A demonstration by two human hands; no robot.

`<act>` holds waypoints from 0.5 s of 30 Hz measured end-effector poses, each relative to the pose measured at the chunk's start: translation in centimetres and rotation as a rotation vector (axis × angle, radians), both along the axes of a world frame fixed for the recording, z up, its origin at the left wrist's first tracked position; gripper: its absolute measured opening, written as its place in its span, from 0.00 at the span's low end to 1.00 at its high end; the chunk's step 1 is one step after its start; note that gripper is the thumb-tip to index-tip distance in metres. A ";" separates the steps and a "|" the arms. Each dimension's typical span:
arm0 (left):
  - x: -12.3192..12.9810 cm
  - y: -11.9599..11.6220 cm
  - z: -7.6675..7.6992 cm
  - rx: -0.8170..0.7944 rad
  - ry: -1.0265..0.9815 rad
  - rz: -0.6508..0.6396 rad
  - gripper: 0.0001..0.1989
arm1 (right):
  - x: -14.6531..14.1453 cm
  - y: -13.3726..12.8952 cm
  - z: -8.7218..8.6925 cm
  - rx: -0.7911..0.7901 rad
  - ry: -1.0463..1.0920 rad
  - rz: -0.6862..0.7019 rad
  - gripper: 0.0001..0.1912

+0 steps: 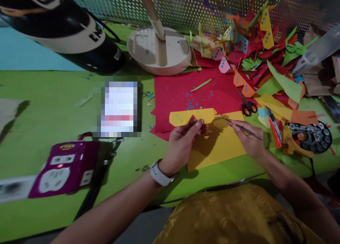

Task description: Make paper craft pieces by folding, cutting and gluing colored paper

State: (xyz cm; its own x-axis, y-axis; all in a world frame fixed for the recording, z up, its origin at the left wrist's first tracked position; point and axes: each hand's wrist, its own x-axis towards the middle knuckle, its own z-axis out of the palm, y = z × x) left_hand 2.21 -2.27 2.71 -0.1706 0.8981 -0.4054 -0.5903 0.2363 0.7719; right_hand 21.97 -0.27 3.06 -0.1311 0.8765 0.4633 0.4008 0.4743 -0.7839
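Pinched between the thumb and fingers of my left hand (184, 141) is a yellow paper cutout (183, 117), shaped like a mask with a notch in its lower edge. A few small dots show on its left part. My right hand (248, 137) grips slim metal tweezers (245, 131) like a pen, their tip close to the cutout's right end. Whether the tip touches the paper I cannot tell. Beneath both hands lies a yellow paper sheet (212, 151), partly over a red sheet (170, 91) strewn with tiny blue dots and a green strip (201, 85).
Black-handled scissors (249, 107), a red utility knife (275, 128) and a yellow-and-black device (305, 137) lie at right. Behind them is a pile of coloured paper cutouts (255, 52). A lamp base (159, 52), black bottle (79, 34), blurred screen (119, 107) and purple power strip (66, 166) stand leftward.
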 end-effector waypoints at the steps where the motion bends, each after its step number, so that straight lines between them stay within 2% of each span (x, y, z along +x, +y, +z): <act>1: 0.0 0.0 0.0 0.003 -0.004 -0.003 0.14 | 0.0 0.0 0.1 0.002 -0.002 0.001 0.06; 8: 0.0 0.0 0.0 0.004 -0.004 -0.005 0.14 | 0.0 -0.2 0.7 0.020 0.007 0.010 0.07; 15: 0.1 0.1 0.2 -0.001 0.043 0.004 0.15 | -0.1 -0.2 0.7 0.010 -0.005 -0.004 0.06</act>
State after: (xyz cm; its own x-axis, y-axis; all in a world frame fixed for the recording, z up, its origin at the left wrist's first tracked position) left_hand 2.29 -2.17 2.90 -0.1915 0.8972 -0.3980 -0.5573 0.2345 0.7966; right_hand 21.91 -0.44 3.73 -0.1301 0.8725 0.4710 0.4070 0.4802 -0.7771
